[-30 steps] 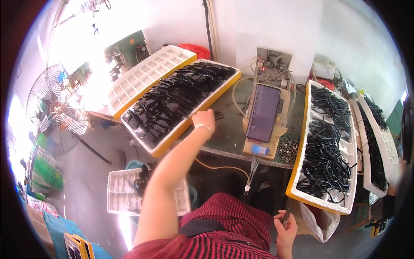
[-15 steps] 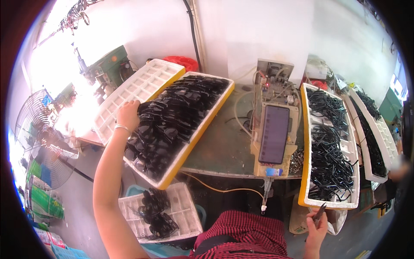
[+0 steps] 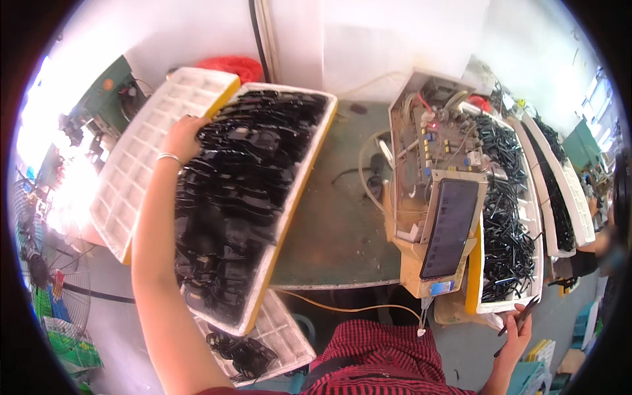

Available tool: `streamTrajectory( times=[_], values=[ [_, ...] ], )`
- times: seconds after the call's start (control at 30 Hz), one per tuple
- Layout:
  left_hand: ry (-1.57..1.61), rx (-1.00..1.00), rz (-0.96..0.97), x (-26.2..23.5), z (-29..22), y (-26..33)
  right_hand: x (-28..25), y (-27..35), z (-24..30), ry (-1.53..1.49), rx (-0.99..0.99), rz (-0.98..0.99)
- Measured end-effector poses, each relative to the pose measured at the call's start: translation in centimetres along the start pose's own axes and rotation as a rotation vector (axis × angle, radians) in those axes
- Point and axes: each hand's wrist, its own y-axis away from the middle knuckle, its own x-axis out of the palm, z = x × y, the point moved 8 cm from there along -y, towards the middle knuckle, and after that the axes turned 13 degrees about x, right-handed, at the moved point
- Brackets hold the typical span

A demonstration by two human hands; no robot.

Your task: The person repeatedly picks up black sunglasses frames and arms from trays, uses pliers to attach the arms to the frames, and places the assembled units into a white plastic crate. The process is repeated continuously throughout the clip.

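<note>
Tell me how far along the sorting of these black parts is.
Done: the right tray holds black cables. In hand: left hand reaches into the full foam tray of black parts; right hand holds a thin dark piece. Left: the white grid tray looks unfilled.

Single head view, looking steeply down, workbench near.

Workbench ahead. Foam tray of cable parts on bench's left end; left hand at its far left rim. Empty compartment tray just left of that. Test box with screen right of centre. Tray of cables right of box; more trays beyond. Right hand below tray's near corner. Low tray under bench. Fan on floor, far left.
</note>
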Motion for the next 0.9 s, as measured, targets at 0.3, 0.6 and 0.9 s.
streamTrajectory(
  times=[0.3,0.6,0.9],
  values=[
    [0.157,0.058,0.058,3.0,1.4,1.5,1.6,-1.8,-0.1,0.039,0.057,-0.068],
    [-0.02,0.232,0.216,3.7,-0.1,0.1,3.4,-2.6,0.1,-0.047,0.045,-0.046],
    [0.342,-0.255,0.255,5.0,3.1,2.4,0.8,-1.4,-1.5,-0.117,0.092,-0.039]
  ],
)
